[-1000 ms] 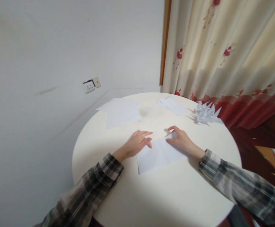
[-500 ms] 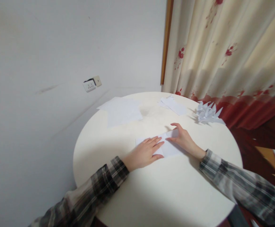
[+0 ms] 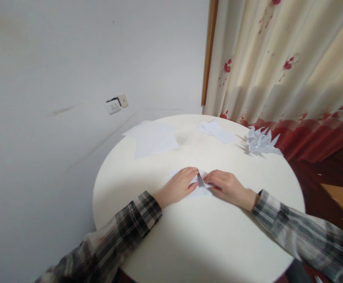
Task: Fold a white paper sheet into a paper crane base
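Observation:
A white sheet of paper [image 3: 199,191] lies on the round table in front of me, with part of it folded up and over between my hands. My left hand [image 3: 179,184] rests on the paper's left part, fingers bent together and thumb set apart, holding it against the table. Closed on the paper's right part, my right hand [image 3: 228,187] pinches the raised flap between thumb and fingers. Both hands hide much of the sheet, so its exact folds cannot be made out.
Larger white sheets [image 3: 155,139] lie at the table's back left. Smaller paper pieces [image 3: 217,131] are at the back. Several folded paper shapes with pointed tips [image 3: 261,140] stand near the right edge. The white table [image 3: 206,232] stands by a wall and a curtain [image 3: 277,70].
My right hand has come down and toward the left, folding the paper's right end over. My left hand's fingers, spread flat before, are now drawn together and bent.

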Tool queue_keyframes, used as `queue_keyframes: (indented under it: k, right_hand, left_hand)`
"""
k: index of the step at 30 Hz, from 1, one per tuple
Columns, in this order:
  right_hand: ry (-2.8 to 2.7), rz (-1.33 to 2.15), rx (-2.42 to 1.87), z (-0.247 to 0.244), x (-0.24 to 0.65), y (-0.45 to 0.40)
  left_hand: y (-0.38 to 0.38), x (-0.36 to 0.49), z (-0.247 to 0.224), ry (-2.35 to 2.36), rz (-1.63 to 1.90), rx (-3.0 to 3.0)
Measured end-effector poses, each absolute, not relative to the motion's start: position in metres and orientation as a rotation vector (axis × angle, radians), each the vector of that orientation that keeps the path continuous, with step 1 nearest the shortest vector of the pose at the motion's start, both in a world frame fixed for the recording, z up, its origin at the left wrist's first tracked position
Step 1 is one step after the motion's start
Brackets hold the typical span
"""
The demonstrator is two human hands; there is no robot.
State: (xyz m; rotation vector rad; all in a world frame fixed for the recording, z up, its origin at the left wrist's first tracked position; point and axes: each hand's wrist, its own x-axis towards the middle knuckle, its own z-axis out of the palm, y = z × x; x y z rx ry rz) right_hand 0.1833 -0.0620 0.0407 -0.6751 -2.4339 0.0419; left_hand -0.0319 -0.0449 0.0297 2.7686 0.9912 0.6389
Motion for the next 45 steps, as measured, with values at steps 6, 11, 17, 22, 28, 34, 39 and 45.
queue_keyframes:
  k: [6, 11, 17, 22, 28, 34, 39, 45]
  right_hand:
    - [-2.528, 0.074, -0.533, 0.034, 0.188, -0.068]
    - [-2.548, 0.112, -0.512, 0.032, 0.192, -0.069]
    - [-2.566, 0.160, -0.501, 0.033, 0.193, -0.072]
    - [-2.575, 0.144, -0.517, 0.032, 0.192, -0.072]
    - [-2.576, 0.119, -0.524, 0.031, 0.192, -0.072]
    - [-2.593, 0.106, -0.531, 0.028, 0.192, -0.071]
    - [-2.588, 0.103, -0.536, 0.028, 0.192, -0.072]
    - [-2.611, 0.044, -0.552, 0.028, 0.191, -0.074]
  left_hand:
    - [-0.044, -0.032, 0.029, 1.007, 0.661, 2.741]
    - [-0.042, -0.034, 0.028, 1.018, 0.685, 2.715]
    - [-0.045, -0.034, 0.032, 1.004, 0.668, 2.734]
    - [-0.045, -0.036, 0.029, 1.004, 0.638, 2.810]
    - [-0.042, -0.038, 0.023, 0.967, 0.611, 2.879]
    - [-0.041, -0.037, 0.024, 0.954, 0.603, 2.884]
    - [-0.040, -0.038, 0.023, 0.953, 0.599, 2.888]
    - [-0.039, -0.037, 0.023, 0.971, 0.574, 2.940]
